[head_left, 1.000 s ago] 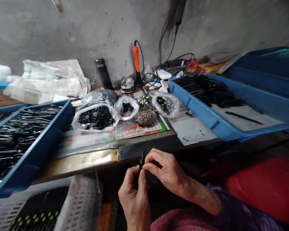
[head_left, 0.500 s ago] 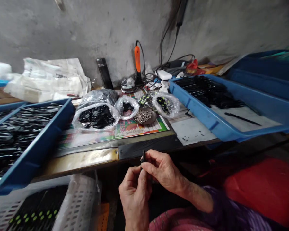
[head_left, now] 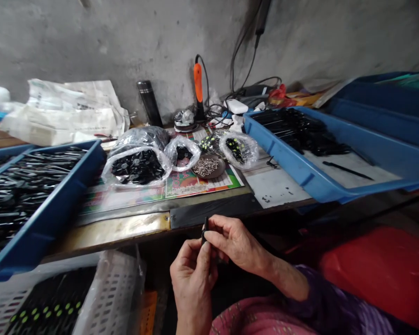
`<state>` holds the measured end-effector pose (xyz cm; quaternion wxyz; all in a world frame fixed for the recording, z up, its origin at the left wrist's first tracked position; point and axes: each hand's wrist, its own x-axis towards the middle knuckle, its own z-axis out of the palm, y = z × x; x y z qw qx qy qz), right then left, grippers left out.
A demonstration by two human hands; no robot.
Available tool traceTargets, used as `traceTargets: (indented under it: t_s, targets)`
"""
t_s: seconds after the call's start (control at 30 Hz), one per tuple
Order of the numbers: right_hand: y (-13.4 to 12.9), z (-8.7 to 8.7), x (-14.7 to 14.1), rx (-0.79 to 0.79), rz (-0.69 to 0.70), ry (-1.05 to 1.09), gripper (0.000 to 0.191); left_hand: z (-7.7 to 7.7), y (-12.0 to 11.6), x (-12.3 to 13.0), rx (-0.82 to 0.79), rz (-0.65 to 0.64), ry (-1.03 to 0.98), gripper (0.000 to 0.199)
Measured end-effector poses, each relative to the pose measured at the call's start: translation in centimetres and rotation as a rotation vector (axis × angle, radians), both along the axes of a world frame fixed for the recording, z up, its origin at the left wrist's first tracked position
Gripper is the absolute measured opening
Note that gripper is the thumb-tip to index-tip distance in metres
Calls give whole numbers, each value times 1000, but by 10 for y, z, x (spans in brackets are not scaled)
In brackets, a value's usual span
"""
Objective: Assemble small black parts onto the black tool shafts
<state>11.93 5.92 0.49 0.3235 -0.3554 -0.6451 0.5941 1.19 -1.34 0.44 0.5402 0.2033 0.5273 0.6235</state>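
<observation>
A slim black part [head_left: 205, 229] stands roughly upright between my two hands, just below the bench's front edge. My left hand [head_left: 194, 274] is closed around its lower end, thumb pointing up. The thumb and fingers of my right hand [head_left: 232, 242] pinch it higher up. Beyond them, a round dish [head_left: 216, 171] holds small metal pieces. Open plastic bags stand beside it: one with black discs [head_left: 136, 166], a smaller one with black pieces [head_left: 184, 153], and one with black and yellow-green pieces [head_left: 238, 150].
Blue trays of dark parts lie left [head_left: 63, 197] and right [head_left: 321, 181]. An orange-handled tool [head_left: 198, 83] and a black flask [head_left: 149, 103] stand near the wall. Below the bench at left is a white basket [head_left: 106, 288]. Something red [head_left: 377, 274] lies at lower right.
The whole view has shifted slightly, so things appear a little further left and up. Both hands keep their hold on the black part with nearly the same pose.
</observation>
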Motion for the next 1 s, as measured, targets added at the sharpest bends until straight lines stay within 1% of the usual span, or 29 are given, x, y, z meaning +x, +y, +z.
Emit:
traceTargets:
  t_s: [0.07,0.17,0.23,0.3,0.43,0.5,0.57,0.67,0.73,0.8,0.87,0.93,1.0]
  targets:
    - [0,-1,-1,128,-38,-61,20,2,0,4,24,38,10,36]
    - [-3,-7,-5,345,-185,-113,22,0,-1,7,47,69,20,33]
    - [-5,-11,-9,401,-245,-113,21,-3,-1,6,30,61,18,34]
    - [-7,-14,-10,357,-241,-102,21,-6,-1,3,7,30,14,36]
    - [-4,-9,-5,101,-112,-13,25,-10,-1,-3,9,-31,14,37]
    - [0,-4,0,8,-58,58,27,-9,-1,-6,11,-78,11,37]
    - [6,0,4,-28,-25,106,30,-9,-1,-7,6,-137,-3,37]
    - [12,2,8,-62,16,117,33,-10,-1,-8,0,-193,-39,37]
    - [12,2,9,-81,1,104,36,-10,0,-8,-8,-210,-50,38]
    - [11,1,8,-81,-38,102,37,-8,0,-7,3,-206,-21,39]
    - [9,0,6,-57,-77,113,36,-5,0,-4,23,-166,61,41]
    - [8,0,5,-16,-110,118,34,-5,1,0,48,-79,201,42]
    - [9,0,4,43,-152,100,32,-8,2,3,93,43,394,41]
